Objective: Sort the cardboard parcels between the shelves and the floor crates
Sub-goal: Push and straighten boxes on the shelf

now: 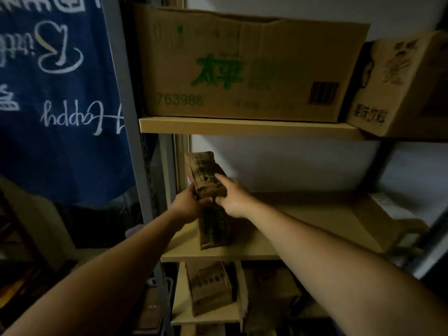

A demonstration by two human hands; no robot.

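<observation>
Both the left hand and right hand grip narrow parcel, upright on middle shelf; shelving step, likely; next: settle squarely, release.

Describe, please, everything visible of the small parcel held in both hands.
The small parcel is a narrow brown cardboard box with dark printing, tilted with its far end raised. The left hand grips its near left edge, the right hand its right side. It is over the middle shelf, above a standing parcel.
</observation>
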